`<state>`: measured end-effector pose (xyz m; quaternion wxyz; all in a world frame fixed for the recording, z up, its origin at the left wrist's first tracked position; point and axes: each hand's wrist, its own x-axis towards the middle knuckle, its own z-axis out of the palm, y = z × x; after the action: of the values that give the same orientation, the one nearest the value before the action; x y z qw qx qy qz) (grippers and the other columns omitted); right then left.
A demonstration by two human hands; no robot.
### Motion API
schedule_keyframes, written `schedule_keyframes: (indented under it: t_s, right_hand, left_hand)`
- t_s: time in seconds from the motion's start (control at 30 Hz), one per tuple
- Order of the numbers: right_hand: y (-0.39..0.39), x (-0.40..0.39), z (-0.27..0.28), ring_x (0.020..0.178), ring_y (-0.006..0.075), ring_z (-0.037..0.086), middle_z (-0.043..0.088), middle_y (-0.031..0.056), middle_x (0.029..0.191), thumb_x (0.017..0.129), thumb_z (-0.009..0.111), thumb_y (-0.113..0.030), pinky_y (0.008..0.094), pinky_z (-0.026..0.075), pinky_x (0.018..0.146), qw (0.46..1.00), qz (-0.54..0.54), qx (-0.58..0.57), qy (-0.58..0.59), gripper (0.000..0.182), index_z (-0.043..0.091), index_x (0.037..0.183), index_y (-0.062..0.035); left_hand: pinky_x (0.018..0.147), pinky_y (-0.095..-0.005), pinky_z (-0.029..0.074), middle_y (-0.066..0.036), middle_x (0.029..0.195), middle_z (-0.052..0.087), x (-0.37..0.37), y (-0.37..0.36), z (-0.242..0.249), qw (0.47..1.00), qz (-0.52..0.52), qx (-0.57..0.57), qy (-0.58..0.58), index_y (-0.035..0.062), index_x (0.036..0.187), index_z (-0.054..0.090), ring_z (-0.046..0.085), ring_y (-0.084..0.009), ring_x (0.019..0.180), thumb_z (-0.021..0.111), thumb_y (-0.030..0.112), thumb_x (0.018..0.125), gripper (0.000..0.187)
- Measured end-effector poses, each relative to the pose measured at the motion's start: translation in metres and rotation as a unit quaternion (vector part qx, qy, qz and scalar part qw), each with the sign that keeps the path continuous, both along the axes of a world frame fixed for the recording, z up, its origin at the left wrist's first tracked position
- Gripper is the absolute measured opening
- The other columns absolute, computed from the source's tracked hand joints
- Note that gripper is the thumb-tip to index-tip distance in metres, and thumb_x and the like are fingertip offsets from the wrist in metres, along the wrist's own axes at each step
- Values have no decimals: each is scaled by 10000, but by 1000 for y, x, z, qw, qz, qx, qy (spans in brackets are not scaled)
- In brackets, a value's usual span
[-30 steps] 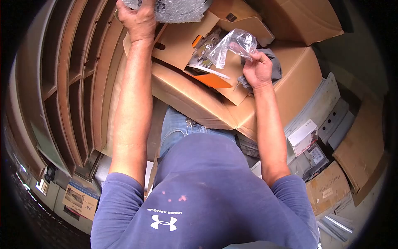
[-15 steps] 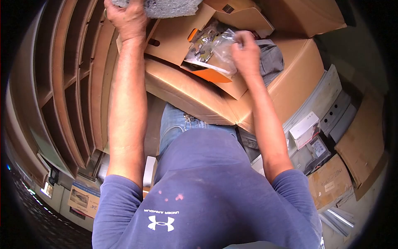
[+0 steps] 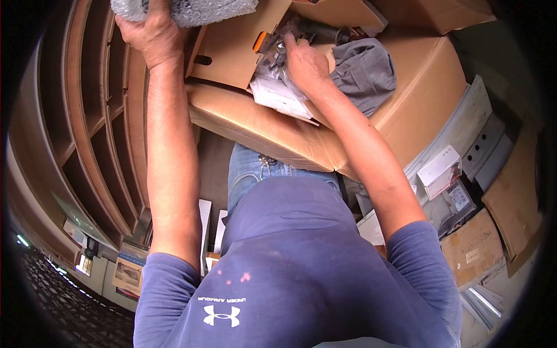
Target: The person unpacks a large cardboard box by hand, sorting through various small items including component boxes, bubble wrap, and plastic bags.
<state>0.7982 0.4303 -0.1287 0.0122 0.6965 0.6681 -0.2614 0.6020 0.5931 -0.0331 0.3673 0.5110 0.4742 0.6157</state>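
My left hand (image 3: 154, 36) is closed on a bubble-wrapped bundle (image 3: 214, 13) at the top edge of the view; what lies inside the wrap is hidden. My right hand (image 3: 307, 62) reaches into an open cardboard box, its fingers closed on a clear plastic bag (image 3: 277, 65) of small metal parts. Some fingertips are hidden among the contents. Beside this hand lies a crumpled grey cloth (image 3: 365, 72). White papers (image 3: 278, 95) stick out below the bag, and an orange piece (image 3: 262, 42) shows at its left. A dark cylindrical thing (image 3: 328, 32) lies just beyond the hand.
A large cardboard carton (image 3: 418, 87) stands under the box, against my legs. Wooden shelving (image 3: 87, 104) runs along the left. To the right are a small white box (image 3: 439, 171), a brown carton (image 3: 473, 249) and metal tubes (image 3: 481, 307).
My right hand has moved left and deeper into the box with the plastic bag. My left hand and the bubble-wrapped bundle have shifted slightly left in view. More of the grey cloth shows.
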Motion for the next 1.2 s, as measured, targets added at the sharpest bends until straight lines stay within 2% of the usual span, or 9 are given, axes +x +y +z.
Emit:
schedule_keyframes:
  t_s: [0.27,0.37,0.63,0.8,0.87,1.0,1.1,1.13,1.2]
  right_hand:
    - [8,3,-3,833,395,694,656,217,951,821,565,-20,463,578,689,999,4,30,36,517,514,1332,-81]
    - [12,5,-4,843,390,695,665,213,960,823,568,-35,459,576,693,999,5,25,31,463,557,1283,-83]
    - [-8,20,17,816,372,702,683,195,855,821,563,-51,484,568,688,997,-10,68,30,177,715,909,-31]
    - [-23,25,31,901,386,660,684,164,944,799,653,-95,458,537,792,995,-61,19,73,141,690,923,-37]
    - [-27,28,31,771,352,677,678,176,830,771,630,-65,431,540,708,965,-145,61,207,96,681,834,-15]
    - [-21,38,27,686,263,645,664,112,755,763,644,-75,351,517,663,943,-181,69,272,57,647,779,-21]
    - [-14,51,31,679,102,568,631,16,784,830,638,-94,248,463,621,722,-383,-95,569,107,596,735,-67]
    - [-14,55,29,679,102,568,631,16,784,830,638,-94,248,463,621,723,-381,-96,568,107,596,735,-67]
    - [-11,60,29,730,121,574,631,64,868,877,633,-118,230,467,654,599,-385,-121,691,128,585,786,-42]
  left_hand:
    - [983,-333,459,-116,1269,591,0,1,0,1000,-19,-6,-21,-13,1380,489,578,-215,1111,646,10,880,525]
    - [985,-334,458,-115,1269,591,3,1,-2,1000,-6,22,3,-12,1377,489,577,-216,1117,642,2,879,521]
    - [976,-331,462,-118,1260,594,5,-1,5,999,-18,-5,-51,-10,1377,488,579,-216,1107,634,-11,870,527]
    - [970,-330,464,-110,1243,601,4,-3,6,999,-14,-23,-47,-10,1373,492,579,-215,1100,652,8,866,532]
    - [977,-332,459,-110,1245,601,2,-1,4,999,-11,-16,-30,-10,1374,492,578,-216,1105,660,14,865,537]
    - [1002,-337,443,-113,1263,595,-3,1,2,999,-4,15,29,-14,1374,492,570,-221,1129,687,35,861,551]
    - [1018,-341,431,-117,1281,585,-1,-1,1,1000,-6,11,-6,-17,1378,488,560,-224,1150,709,61,861,567]
    - [1021,-341,429,-118,1286,582,-1,-1,1,1000,-6,6,-18,-18,1380,487,558,-224,1156,713,69,862,571]
    - [1025,-344,426,-119,1286,582,-1,-1,2,1000,-6,14,-1,-18,1380,487,557,-225,1158,715,72,862,573]
